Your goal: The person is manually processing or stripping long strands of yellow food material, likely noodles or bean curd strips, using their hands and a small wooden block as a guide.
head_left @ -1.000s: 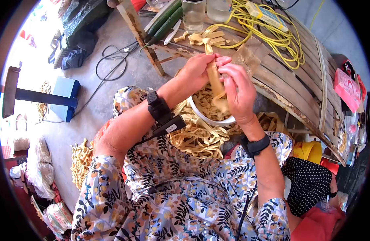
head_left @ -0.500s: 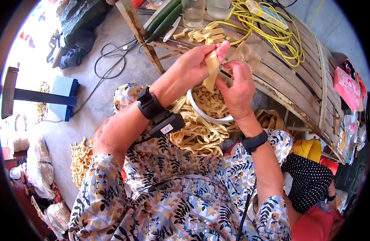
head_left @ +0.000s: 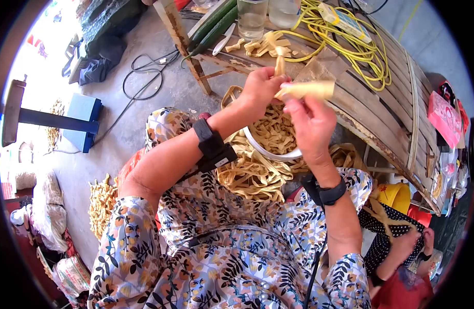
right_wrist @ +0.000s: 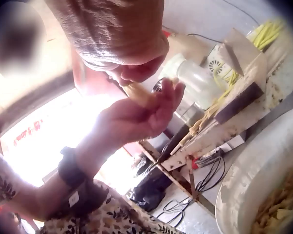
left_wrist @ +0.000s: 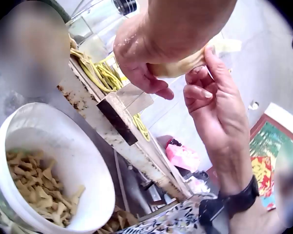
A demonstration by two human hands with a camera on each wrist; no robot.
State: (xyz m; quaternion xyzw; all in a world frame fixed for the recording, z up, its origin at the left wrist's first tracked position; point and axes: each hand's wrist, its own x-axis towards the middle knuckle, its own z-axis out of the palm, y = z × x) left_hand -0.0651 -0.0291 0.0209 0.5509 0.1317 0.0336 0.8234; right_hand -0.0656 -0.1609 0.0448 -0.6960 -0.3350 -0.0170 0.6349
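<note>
Two hands are raised above a round white bowl [head_left: 270, 153] filled with tan knotted strips, and one pale yellow flat strip [head_left: 306, 89] is held between them, well clear of the bowl. Its left end is gripped by the left hand [head_left: 258, 87], fingers curled tight round it. The middle is pinched between thumb and fingers of the right hand [head_left: 311, 121], and the free end is left sticking out to the right, over the near edge of the slatted wooden table [head_left: 381, 118]. A loose heap of tan strips [head_left: 252, 177] is spread on the lap, just beside the bowl. Farther off, a coiled yellow cable [head_left: 363, 51] and two clear glasses [head_left: 251, 18] are seen on the table.
</note>
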